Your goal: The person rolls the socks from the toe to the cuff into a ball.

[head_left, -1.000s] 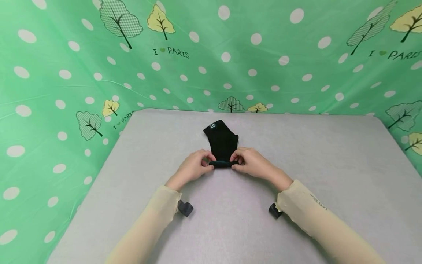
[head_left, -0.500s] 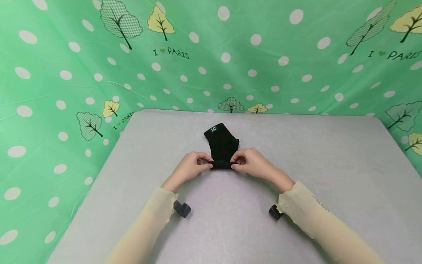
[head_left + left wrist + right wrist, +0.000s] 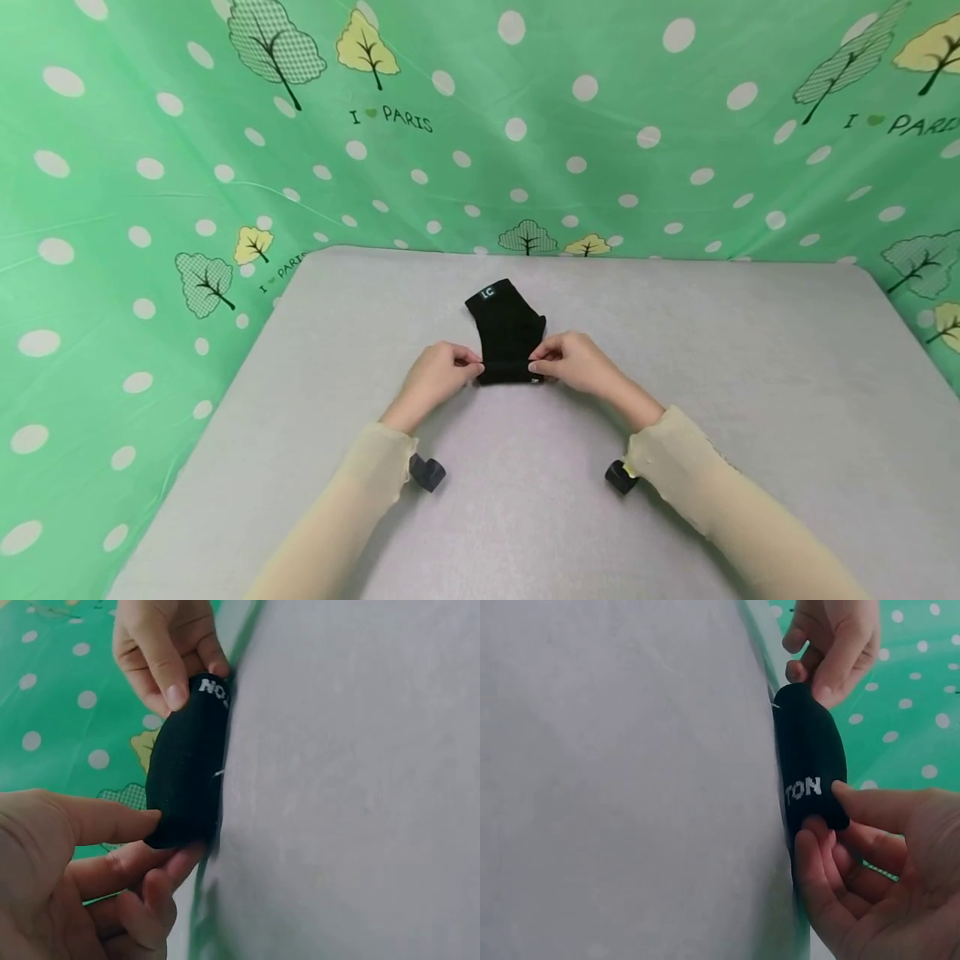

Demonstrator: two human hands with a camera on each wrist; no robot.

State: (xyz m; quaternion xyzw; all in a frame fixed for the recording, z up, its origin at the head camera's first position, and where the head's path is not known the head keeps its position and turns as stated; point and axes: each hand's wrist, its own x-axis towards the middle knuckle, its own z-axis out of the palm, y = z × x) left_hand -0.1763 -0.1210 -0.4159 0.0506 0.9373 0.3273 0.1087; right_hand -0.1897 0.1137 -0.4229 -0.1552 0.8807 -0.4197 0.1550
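A black sock (image 3: pixel 510 329) lies on the grey table, its cuff with a small "LC" label pointing away from me and its near end folded over. My left hand (image 3: pixel 437 377) pinches the left end of that fold between thumb and fingers. At the right end, my right hand (image 3: pixel 577 365) pinches the fold the same way. White letters show on the folded part of the sock (image 3: pixel 187 765) in the left wrist view, close to the right hand. From the right wrist view, the sock (image 3: pixel 810 750) appears as a rounded, thick fold with "TON" on it.
The grey tabletop (image 3: pixel 525 500) spreads around the sock on all sides. Behind and to the left hangs a green curtain (image 3: pixel 420 200) with white dots and printed trees. Black wrist mounts (image 3: pixel 428 473) stick out below both sleeves.
The near end of the sock has gone from a narrow roll to a wider, flatter fold, with white lettering now showing at its right. The hands have shifted slightly and still pinch both ends.
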